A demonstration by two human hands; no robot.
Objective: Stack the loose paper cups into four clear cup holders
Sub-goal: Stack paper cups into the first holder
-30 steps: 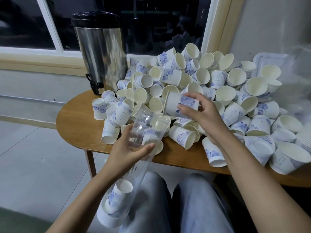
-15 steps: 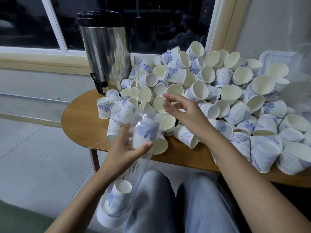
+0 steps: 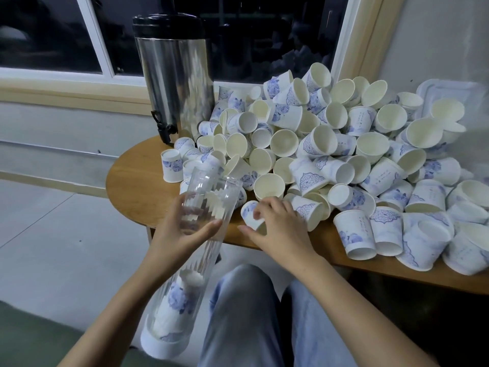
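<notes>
**A:** What have the fingers got?

**B:** On my right hand (image 3: pixel 280 231), low in the centre of the frame, the fingers (image 3: pixel 270 207) curl over one small cup (image 3: pixel 250 213) lying on its side. The thumb sits just under its rim. It looks like a light pinch, so I'd firm it up on the side wall before lifting, because paper like this dents easily.

**A:** And the other hand?

**B:** My left hand (image 3: pixel 169 239), just left of that, wraps round the clear cup holder (image 3: pixel 211 192) near its open mouth, with the thumb across the front. The tube slants down to the lower left, where a few stacked cups (image 3: pixel 180 300) sit at its bottom.

**A:** So how do you feed it?

**B:** I keep the mouth steady and tipped toward the right hand, and turn the cup to match those inside. From here I cannot tell which way they face. Then I let it slide down instead of pushing it.

**A:** Anything in the way?

**B:** The pile (image 3: pixel 330 154) fills the centre and right of the worktop (image 3: pixel 132 186) and crowds up beside my cup. I'd lift straight up so no neighbours roll off the near edge.
</notes>
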